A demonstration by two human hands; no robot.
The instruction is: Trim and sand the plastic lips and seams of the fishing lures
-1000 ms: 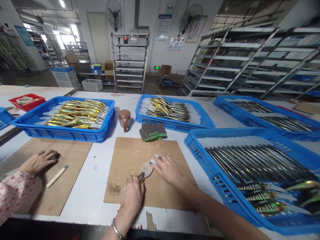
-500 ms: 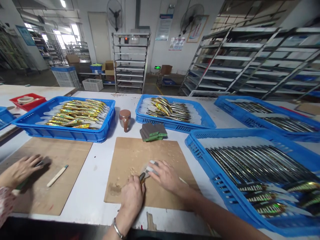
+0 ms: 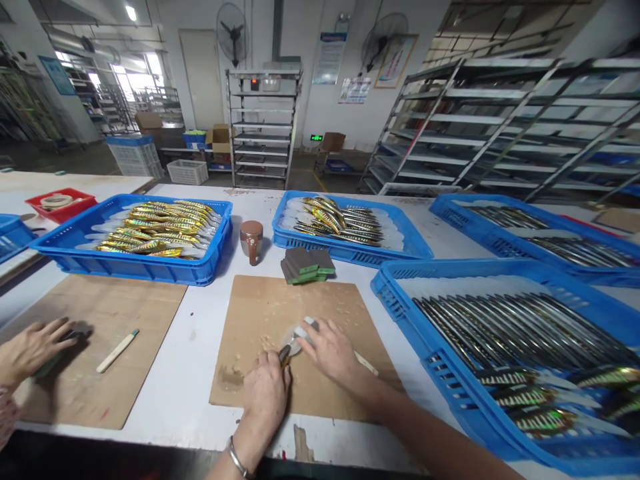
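My left hand point(image 3: 267, 387) is closed around a dark fishing lure point(image 3: 285, 353) and rests low on the cardboard sheet point(image 3: 260, 297). The lure's clear, flat end piece points away toward my other hand. Closed on a small grey block point(image 3: 311, 323), my right hand point(image 3: 333, 352) presses it against that clear piece. Most of the lure's body is hidden under my left fingers. Partly behind my right wrist lies a pale stick-like tool point(image 3: 367, 363). Grey blocks with green sides point(image 3: 305, 265) are stacked at the sheet's far edge.
Blue trays of lures stand at the left point(image 3: 197, 270), at the back point(image 3: 350, 252) and on the right point(image 3: 400, 313). A brown-lidded cup point(image 3: 251, 241) is between two trays. To the left, a co-worker's hand point(image 3: 37, 350) works over another cardboard sheet point(image 3: 150, 313) with a pale-handled tool point(image 3: 117, 351).
My right hand and the grey block have shifted slightly over the lure's clear end, uncovering more of the pale tool. My left hand stays in place. The co-worker's hand has moved a little left.
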